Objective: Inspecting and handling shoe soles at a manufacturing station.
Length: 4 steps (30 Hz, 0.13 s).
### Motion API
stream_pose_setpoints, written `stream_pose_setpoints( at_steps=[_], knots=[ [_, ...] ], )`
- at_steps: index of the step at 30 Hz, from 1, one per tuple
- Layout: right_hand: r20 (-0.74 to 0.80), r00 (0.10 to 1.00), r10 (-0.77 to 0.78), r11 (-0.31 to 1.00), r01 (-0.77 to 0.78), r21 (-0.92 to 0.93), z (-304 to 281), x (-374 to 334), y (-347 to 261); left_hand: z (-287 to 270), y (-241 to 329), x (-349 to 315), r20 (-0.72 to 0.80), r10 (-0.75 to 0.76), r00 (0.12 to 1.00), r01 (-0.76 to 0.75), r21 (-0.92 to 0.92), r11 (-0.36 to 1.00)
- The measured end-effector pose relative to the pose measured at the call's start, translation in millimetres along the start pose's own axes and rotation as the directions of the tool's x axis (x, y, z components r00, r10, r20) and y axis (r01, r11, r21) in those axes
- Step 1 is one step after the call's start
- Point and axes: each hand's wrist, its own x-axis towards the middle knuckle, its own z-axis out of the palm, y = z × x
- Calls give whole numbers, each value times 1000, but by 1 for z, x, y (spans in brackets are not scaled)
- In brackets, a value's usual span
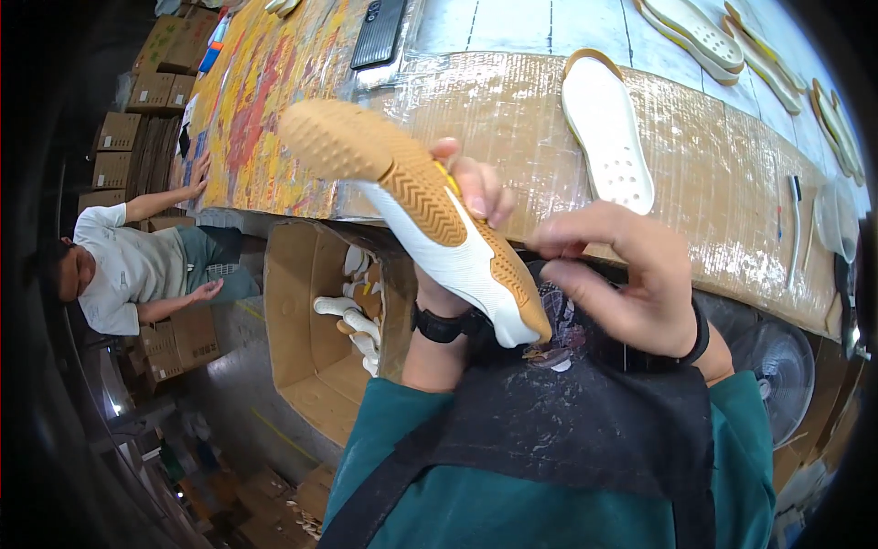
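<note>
My left hand (480, 190) is closed around a shoe sole (430, 215), gripping it from behind at its middle. The sole is white with tan rubber tread, and its patterned underside is turned up. It hangs tilted in front of my apron, toe to the upper left and heel to the lower right. Beside the heel, my right hand (636, 274) is held in the air. Its fingers are bent, with a gap between thumb and forefinger, and nothing shows between them. Another sole (605, 128) lies white inner side up on the cardboard-covered table (722, 156).
More soles (695, 38) lie at the far right. A dark phone (379, 35) rests at the back. A brush (794, 229) and a clear plastic cup (836, 218) are at the right. Below the table stand a carton (306, 366) holding soles and a fan (773, 371). Another person (137, 261) is at left.
</note>
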Motion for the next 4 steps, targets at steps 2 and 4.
stream_pose_setpoints(
  at_steps=[2,4],
  knots=[
    [54,998,-29,1000,29,-1,-1,0,-10,6,7,4,7,23,1000,-23,83,996],
    [33,993,-113,993,114,-42,4,0,-6,15,11,3,-26,128,991,-117,256,960]
  ],
)
